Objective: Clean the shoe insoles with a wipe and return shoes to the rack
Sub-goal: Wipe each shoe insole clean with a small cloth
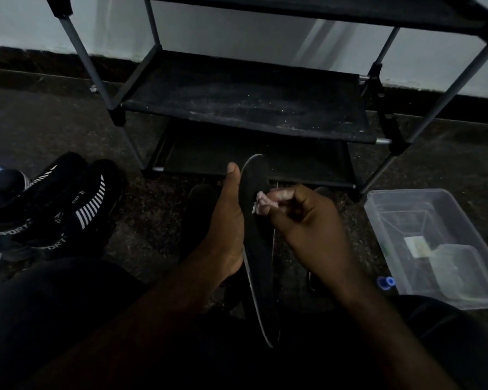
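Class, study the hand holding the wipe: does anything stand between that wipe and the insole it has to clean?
Nothing visible does. The right hand pinches the wipe, which meets the insole on its upper half. The left hand holds the insole from the opposite side, thumb along its edge, clear of the wipe.

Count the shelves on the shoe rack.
3. The top shelf at the upper edge, the dusty middle shelf below it, the bottom shelf near the floor. More may sit above view.
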`<state>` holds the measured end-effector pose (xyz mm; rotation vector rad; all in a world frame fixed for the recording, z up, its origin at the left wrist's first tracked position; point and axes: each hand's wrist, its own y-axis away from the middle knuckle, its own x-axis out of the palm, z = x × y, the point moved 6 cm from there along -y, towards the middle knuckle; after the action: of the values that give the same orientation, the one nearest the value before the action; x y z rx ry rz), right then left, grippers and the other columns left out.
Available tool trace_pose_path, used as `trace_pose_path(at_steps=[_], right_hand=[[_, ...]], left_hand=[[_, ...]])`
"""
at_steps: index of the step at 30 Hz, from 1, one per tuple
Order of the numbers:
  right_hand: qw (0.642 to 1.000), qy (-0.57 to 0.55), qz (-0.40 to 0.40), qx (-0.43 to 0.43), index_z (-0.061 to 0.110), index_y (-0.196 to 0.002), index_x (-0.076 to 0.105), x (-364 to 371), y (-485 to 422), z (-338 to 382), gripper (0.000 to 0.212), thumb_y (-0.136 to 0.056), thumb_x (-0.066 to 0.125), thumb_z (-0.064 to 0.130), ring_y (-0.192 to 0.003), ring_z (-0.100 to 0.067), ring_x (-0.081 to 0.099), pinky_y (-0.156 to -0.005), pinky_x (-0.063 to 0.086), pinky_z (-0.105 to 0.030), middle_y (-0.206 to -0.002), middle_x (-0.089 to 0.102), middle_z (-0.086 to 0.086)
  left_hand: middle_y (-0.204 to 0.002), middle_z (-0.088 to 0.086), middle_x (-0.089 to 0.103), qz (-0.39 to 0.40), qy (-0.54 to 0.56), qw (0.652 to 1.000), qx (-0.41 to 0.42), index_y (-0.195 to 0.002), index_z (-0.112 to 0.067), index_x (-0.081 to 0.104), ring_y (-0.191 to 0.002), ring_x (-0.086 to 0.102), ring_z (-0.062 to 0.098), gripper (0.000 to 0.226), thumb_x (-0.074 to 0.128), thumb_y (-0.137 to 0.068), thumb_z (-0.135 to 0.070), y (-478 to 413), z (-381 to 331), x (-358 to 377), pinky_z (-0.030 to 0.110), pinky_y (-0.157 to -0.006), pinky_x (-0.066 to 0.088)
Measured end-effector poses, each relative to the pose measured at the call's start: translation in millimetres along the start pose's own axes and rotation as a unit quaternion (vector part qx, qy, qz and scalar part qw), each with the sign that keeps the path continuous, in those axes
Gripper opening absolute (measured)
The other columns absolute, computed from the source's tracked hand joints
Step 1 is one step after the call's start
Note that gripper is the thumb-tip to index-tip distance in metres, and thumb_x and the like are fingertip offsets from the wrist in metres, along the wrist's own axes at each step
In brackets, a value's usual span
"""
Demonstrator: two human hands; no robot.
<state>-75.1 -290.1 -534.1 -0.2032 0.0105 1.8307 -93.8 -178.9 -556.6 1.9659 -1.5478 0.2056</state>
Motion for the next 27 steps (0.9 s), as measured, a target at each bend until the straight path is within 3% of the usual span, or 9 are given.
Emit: trace_pose_path(at_steps=[3,6,8,11,15,17,20,27], right_hand=[[0.992,0.107,0.019,-0.057,0.014,-0.102,0.069,2,3,5,0.019,-0.085,0.075,0.009,-0.084,0.005,0.067,-0.076,0.050,-0.010,-0.087,0.072,0.011],[0.990,0.125,0.032,-0.064,0.016,-0.119,0.066,4,2,1,0.034,-0.087,0.073,0.009,-0.090,0.003,0.066,-0.083,0.051,-0.013,-0.094,0.070,0.009],[0.994,0.095,-0.008,-0.054,0.015,-0.116,0.068,-1,-1,-1,0.029,-0.088,0.072,0.011,-0.097,-0.003,0.068,-0.089,0.054,-0.022,-0.102,0.070,0.002],[0.990,0.103,-0.057,-0.080,0.012,-0.109,0.073,-6,-4,5,0.022,-0.088,0.072,0.009,-0.098,-0.002,0.065,-0.086,0.050,-0.014,-0.103,0.067,0.001],[0.983,0.139,-0.022,-0.114,0.015,-0.112,0.073,8,5,11,0.022,-0.091,0.067,0.009,-0.097,0.000,0.062,-0.083,0.047,-0.011,-0.100,0.066,0.005],[0.982,0.139,-0.007,-0.124,0.013,-0.111,0.073,14,9,11,0.023,-0.090,0.068,0.007,-0.098,-0.001,0.063,-0.086,0.049,-0.014,-0.102,0.068,0.005],[0.980,0.143,-0.017,-0.134,0.011,-0.114,0.072,16,11,12,0.025,-0.089,0.069,0.009,-0.103,0.000,0.063,-0.089,0.049,-0.014,-0.107,0.069,0.003],[0.965,0.182,-0.123,-0.146,0.012,-0.097,0.074,0,0,19,0.008,-0.090,0.070,0.012,-0.088,0.002,0.061,-0.078,0.043,-0.005,-0.092,0.064,0.004]], left_hand=[[-0.099,0.017,0.073,0.011,-0.007,1.000,-0.013,-0.083,-0.016,0.080,-0.094,0.071,0.027,0.074,0.025,-0.093,-0.065,-1,3,0,0.035,-0.081,0.056],[-0.098,0.011,0.075,0.022,0.009,1.000,-0.021,-0.091,-0.019,0.077,-0.094,0.072,0.020,0.069,0.025,-0.094,-0.064,0,5,1,0.033,-0.080,0.055],[-0.101,0.013,0.074,0.017,-0.001,1.000,-0.004,-0.101,-0.013,0.071,-0.095,0.071,0.020,0.067,0.025,-0.095,-0.061,0,4,2,0.031,-0.082,0.054],[-0.109,0.016,0.070,0.023,-0.012,1.000,0.008,-0.113,-0.004,0.067,-0.100,0.069,0.022,0.072,0.022,-0.098,-0.058,0,5,4,0.027,-0.081,0.056],[-0.105,0.016,0.073,0.021,-0.025,0.999,0.009,-0.108,-0.003,0.069,-0.095,0.071,0.022,0.073,0.026,-0.095,-0.061,3,4,1,0.025,-0.073,0.057],[-0.103,0.014,0.073,0.006,-0.033,0.999,0.013,-0.103,-0.006,0.071,-0.096,0.071,0.022,0.073,0.032,-0.089,-0.066,2,3,-3,0.030,-0.082,0.055],[-0.115,0.015,0.070,0.003,-0.041,0.999,0.002,-0.114,-0.003,0.067,-0.109,0.067,0.024,0.082,0.038,-0.077,-0.071,3,3,-1,0.036,-0.097,0.048],[-0.109,0.012,0.072,0.037,-0.040,0.999,0.003,-0.108,-0.011,0.069,-0.102,0.069,0.019,0.065,0.028,-0.095,-0.059,4,5,5,0.024,-0.076,0.055]])
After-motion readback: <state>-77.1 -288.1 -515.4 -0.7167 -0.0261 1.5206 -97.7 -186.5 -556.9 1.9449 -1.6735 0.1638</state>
